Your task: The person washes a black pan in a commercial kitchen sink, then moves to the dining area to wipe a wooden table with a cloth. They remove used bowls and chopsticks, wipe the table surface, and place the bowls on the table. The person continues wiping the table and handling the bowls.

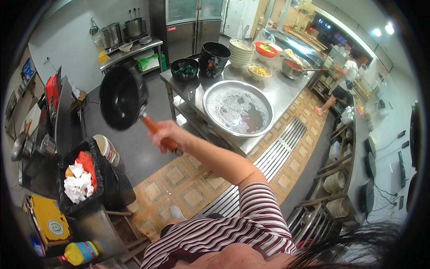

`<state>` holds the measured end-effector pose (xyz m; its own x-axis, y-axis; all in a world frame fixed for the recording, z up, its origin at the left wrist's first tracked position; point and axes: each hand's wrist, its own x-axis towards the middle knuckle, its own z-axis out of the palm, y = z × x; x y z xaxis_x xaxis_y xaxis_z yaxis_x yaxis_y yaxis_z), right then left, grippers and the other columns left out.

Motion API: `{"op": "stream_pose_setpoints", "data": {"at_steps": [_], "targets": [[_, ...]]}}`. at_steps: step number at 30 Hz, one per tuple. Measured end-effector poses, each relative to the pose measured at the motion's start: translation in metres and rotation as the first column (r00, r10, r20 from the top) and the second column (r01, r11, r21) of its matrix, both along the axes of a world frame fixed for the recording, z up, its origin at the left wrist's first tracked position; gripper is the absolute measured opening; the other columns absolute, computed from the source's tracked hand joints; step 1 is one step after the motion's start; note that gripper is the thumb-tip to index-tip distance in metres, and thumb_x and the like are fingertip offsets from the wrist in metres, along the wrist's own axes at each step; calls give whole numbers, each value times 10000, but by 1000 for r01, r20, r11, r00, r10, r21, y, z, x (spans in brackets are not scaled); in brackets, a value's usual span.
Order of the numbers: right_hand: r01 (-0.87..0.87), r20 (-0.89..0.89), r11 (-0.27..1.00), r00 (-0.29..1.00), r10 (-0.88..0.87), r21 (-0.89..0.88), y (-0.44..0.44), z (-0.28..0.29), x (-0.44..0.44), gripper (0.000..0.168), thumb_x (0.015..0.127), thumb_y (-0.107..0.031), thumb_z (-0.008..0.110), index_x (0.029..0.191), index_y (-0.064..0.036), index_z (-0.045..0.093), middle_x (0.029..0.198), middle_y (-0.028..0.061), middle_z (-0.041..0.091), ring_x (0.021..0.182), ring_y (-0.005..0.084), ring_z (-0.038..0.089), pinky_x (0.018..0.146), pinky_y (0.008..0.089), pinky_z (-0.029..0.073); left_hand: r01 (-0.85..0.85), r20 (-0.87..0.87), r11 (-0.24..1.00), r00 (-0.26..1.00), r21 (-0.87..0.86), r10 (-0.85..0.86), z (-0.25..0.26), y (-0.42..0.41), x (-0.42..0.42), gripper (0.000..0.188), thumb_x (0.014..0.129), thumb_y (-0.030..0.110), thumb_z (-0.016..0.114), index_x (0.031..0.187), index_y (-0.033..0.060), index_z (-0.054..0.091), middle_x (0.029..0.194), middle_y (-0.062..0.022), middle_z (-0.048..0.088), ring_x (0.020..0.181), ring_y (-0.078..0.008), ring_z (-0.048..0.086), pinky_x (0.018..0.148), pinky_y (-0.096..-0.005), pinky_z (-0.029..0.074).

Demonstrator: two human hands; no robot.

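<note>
My right hand (169, 136) is closed around the orange-brown handle of a black deep frying pan (120, 97), held in the air left of the steel table with its dark bowl tilted sideways. At the bottom left edge, a sliver of skin seems to be my left hand (96, 266); what it touches is hidden. On the steel table (285, 92), a wide metal basin (265, 129) holds cloudy, foamy water. Behind it stand stacked black pots (215, 57), a black bowl with dark contents (184, 70) and stacked white bowls (241, 53).
A lined bin (63, 206) with crumpled paper and a white bucket (108, 149) stand at left. A yellow jug (80, 253) sits lower left. A floor grate (282, 144) crosses the tiles. Racks with stacked plates (336, 181) line the right; a person (347, 72) stands far right.
</note>
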<state>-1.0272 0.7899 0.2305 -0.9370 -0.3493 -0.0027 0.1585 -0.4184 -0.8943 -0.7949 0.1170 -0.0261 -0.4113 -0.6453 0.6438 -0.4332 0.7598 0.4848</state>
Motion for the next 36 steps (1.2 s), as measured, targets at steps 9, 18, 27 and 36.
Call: {"op": "stream_pose_setpoints", "data": {"at_steps": [9,18,27,36], "targets": [[311,93,909,950,-297,-276,150,42,-170,292,696,-177,600,912,3,517,650,-6,449,510,100,398,471,251,319,544,-244,789,838,285,-489,6,126,-288,297,842,-22,500,1139,-11,507,1104,-139,536,1024,-237,529,888,-325,427],[679,140,707,733,-665,-199,287,46,-262,260,717,-236,570,854,-26,501,613,20,467,461,123,395,417,255,304,790,-103,308,420,530,-902,39,279,-516,293,806,-22,528,1095,23,513,702,-46,533,613,-138,528,608,-270,459],[888,367,412,460,-808,-207,354,-41,-379,296,713,-286,558,846,-23,532,588,26,479,434,138,403,404,238,290,626,176,385,370,678,-912,-31,296,-630,130,836,47,537,955,-4,540,652,-94,549,500,-145,522,481,-292,431],[378,-150,-22,313,-938,925,379,-26,-353,462,811,-367,505,1099,-7,478,747,197,618,575,262,604,461,363,473,382,399,423,144,822,-906,-84,286,-647,67,712,40,592,735,-22,602,559,-117,592,522,-189,595,511,-323,483]]}}
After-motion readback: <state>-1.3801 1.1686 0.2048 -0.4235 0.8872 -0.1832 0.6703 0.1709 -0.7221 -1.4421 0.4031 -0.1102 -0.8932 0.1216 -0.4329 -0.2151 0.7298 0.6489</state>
